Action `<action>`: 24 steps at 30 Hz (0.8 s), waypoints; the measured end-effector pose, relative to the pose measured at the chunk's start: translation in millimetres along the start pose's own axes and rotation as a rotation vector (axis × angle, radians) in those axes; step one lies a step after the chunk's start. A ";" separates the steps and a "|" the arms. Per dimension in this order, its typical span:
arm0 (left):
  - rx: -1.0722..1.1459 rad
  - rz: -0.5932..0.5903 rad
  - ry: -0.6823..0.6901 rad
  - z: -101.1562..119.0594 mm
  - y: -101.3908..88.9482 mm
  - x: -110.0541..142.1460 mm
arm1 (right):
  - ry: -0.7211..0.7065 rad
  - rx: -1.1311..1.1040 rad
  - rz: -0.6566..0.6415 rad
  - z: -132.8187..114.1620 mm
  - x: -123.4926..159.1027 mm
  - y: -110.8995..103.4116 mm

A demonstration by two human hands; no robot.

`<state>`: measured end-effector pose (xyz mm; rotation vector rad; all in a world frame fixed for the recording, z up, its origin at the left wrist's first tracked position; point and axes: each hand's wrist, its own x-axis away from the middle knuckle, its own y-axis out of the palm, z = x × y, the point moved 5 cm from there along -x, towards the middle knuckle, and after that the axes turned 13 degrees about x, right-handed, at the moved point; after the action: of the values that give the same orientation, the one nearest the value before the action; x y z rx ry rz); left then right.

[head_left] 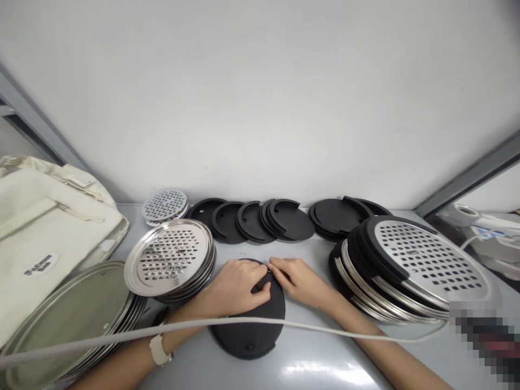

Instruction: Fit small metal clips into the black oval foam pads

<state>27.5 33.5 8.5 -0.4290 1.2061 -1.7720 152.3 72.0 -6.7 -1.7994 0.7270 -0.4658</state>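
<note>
A flat black disc [254, 333] with a small knob-like bump near its front edge lies before me on the grey table. My left hand [242, 284] rests over its far part, fingers curled and thumb bent round a small black piece [263, 283]. I cannot tell whether that piece belongs to the disc. From the right, my right hand [301, 280] meets the left fingertips at the disc's far edge. Its thumb and finger are pinched together; whatever they hold is too small to make out. A white watch strap [159, 350] circles my left wrist.
Stacked metal grater plates [170, 257] stand left, larger green-tinted round plates [77, 319] nearer. Black rimmed discs [290, 221] line the wall. At right leans a stack of perforated metal plates and black rings [390, 276]. A white cable [312, 326] crosses in front; a cream bag [52, 216] sits left.
</note>
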 end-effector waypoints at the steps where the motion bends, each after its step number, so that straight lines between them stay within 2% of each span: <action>1: -0.001 0.002 -0.001 -0.1 0.1 -0.2 | 0.001 -0.006 -0.003 0.2 -0.2 0.3; 14: 0.013 -0.023 -0.092 -1.5 -2.7 0.8 | -0.019 0.049 -0.023 1.5 1.9 -3.2; 24: -0.007 -0.038 -0.025 3.2 -5.3 -0.7 | -0.032 0.117 -0.042 -0.2 3.7 -2.3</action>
<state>27.5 32.9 14.7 -0.4795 1.1945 -1.7903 155.5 69.8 -4.6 -1.7109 0.6283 -0.4968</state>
